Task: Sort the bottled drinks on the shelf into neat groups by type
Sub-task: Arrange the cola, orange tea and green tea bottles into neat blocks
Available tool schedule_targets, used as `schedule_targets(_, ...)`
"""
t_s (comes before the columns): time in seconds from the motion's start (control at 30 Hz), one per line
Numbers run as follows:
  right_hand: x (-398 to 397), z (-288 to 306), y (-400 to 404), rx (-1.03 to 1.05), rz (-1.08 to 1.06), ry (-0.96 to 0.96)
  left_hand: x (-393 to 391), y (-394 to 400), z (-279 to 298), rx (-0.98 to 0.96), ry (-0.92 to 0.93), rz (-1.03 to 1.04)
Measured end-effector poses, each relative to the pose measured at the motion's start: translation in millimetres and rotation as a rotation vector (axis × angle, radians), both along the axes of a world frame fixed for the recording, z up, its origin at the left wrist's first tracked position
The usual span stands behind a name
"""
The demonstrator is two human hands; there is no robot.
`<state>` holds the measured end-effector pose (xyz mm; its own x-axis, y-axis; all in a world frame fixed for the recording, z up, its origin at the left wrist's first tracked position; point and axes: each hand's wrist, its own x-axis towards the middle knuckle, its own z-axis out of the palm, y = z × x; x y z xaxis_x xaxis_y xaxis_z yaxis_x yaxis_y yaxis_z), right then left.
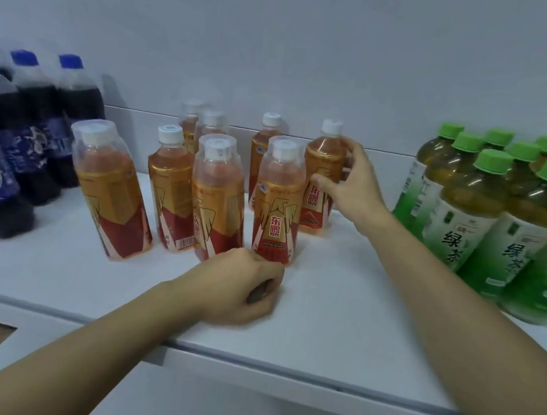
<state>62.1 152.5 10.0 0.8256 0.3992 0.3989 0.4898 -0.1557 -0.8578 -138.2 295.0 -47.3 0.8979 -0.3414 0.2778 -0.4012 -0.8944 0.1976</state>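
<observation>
Bottled drinks nearly sorted on the shelf: colas left, green teas right, orange bottles loosely clustered between, right hand fingers curled round the rearmost-right orange bottle, left hand fisted, holding nothing visible; straightening rows left.

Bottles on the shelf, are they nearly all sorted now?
Nearly. The cola bottles stand together on the left, the green tea bottles on the right. The right hand grips one orange bottle; the left hand rests curled on the shelf. The orange group still needs tidying.
</observation>
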Motion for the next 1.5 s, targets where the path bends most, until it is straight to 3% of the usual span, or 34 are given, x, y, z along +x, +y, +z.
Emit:
schedule_targets(0.3, 40, -25, 42, -0.004, -0.010, -0.091, 6, -11, -5, 0.009, 0.006, 0.098)
schedule_targets(0.6, 38, -29, 44, -0.053, -0.083, -0.147, 3, -14, -3, -0.101, 0.010, 0.097)
schedule_targets(0.77, 10, -23, 25, 0.017, -0.195, -0.138, 1, -15, -3, -0.162, 0.008, 0.100)
schedule_targets(0.83, -12, -11, 15, 0.199, -0.117, -0.181, 2, -15, -4, -0.159, -0.009, 0.100)
schedule_targets(0.9, -30, -3, 12, 0.302, 0.161, -0.127, 3, -15, -4, -0.159, -0.013, 0.099)
schedule_targets(0.97, -41, -9, 12, 0.187, 0.414, -0.060, 3, -15, -4, -0.160, -0.013, 0.098)
schedule_targets(1.03, -47, -19, 13, 0.006, 0.476, -0.053, 3, -15, -4, -0.175, -0.005, 0.096)
schedule_targets(1.23, -33, -16, -3, -0.085, 0.471, -0.064, 3, -13, -7, -0.166, -0.010, 0.111)
schedule_targets(1.5, -4, -9, -24, -0.129, 0.256, -0.018, 3, -13, -8, -0.148, -0.011, 0.122)
